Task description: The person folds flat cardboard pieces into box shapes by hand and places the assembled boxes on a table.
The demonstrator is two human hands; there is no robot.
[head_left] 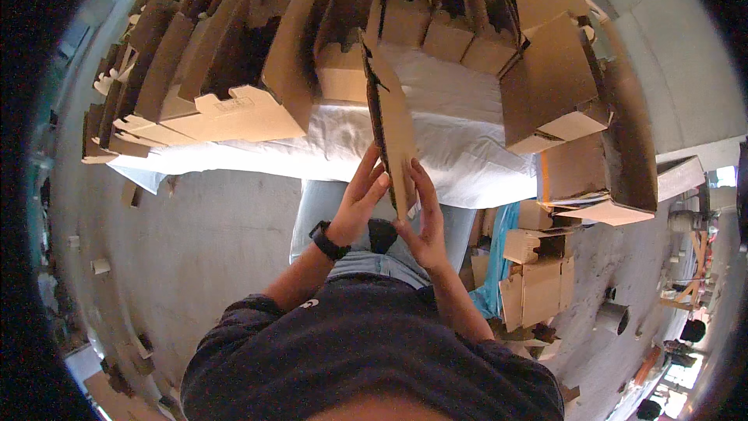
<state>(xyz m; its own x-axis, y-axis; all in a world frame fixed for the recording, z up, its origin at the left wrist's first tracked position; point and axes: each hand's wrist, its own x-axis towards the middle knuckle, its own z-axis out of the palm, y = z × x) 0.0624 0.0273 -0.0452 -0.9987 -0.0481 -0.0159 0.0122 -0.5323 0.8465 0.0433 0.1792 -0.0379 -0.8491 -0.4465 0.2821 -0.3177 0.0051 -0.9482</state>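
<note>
A flat folded cardboard piece [400,129] stands on edge in front of me, its narrow side toward me and its far end tilted up. My left hand [363,199] presses against its left face near the close end, fingers pointing away. On the opposite face lies my right hand [425,222], thumb by the near edge and fingers along the board. Together the two hands hold it between them, over the near edge of the white-covered table [467,160]. The palms' inner sides are partly hidden.
Rows of open cardboard boxes [226,113] fill the table's left side. More boxes [452,19] stand at the back, and larger ones [553,86] at the right. Below right, cardboard boxes [538,288] and blue plastic sheeting [499,265] lie near the floor. Scraps dot the concrete floor [226,226].
</note>
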